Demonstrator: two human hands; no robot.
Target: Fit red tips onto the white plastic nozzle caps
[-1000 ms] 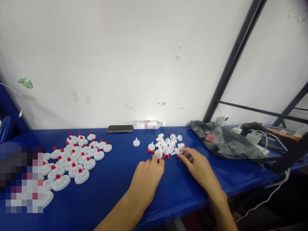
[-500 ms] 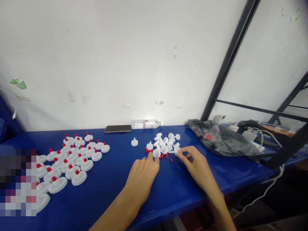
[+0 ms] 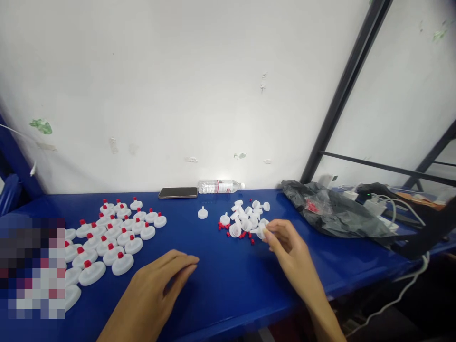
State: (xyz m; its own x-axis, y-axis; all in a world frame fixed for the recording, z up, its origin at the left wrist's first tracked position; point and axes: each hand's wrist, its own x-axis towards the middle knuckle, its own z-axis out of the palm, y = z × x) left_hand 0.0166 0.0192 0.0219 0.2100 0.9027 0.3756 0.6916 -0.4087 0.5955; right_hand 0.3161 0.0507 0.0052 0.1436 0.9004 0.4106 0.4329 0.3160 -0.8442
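Note:
My right hand (image 3: 290, 244) pinches a white plastic nozzle cap (image 3: 262, 231) at the right edge of a loose pile of white nozzle caps (image 3: 246, 223). Small red tips (image 3: 243, 234) lie scattered along the front of that pile. My left hand (image 3: 160, 280) is over the blue tabletop (image 3: 213, 289), left of the pile. Its thumb and fingertips come together, and anything between them is hidden. One white cap without a red tip (image 3: 203, 213) stands upright, apart from the pile. At the left stand several rows of white caps with red tips (image 3: 110, 244).
Against the wall lie a phone (image 3: 178, 192) and a clear plastic bottle (image 3: 221, 186). A dark plastic bag (image 3: 342, 213) with a small bag of red pieces (image 3: 313, 205) sits at the right, beside a black metal post (image 3: 338, 109). Cables and chargers (image 3: 374, 205) are behind it.
My left hand has moved from the red tips toward me and to the left. My right hand stays at the pile's right edge with the nozzle cap. The view has shifted slightly.

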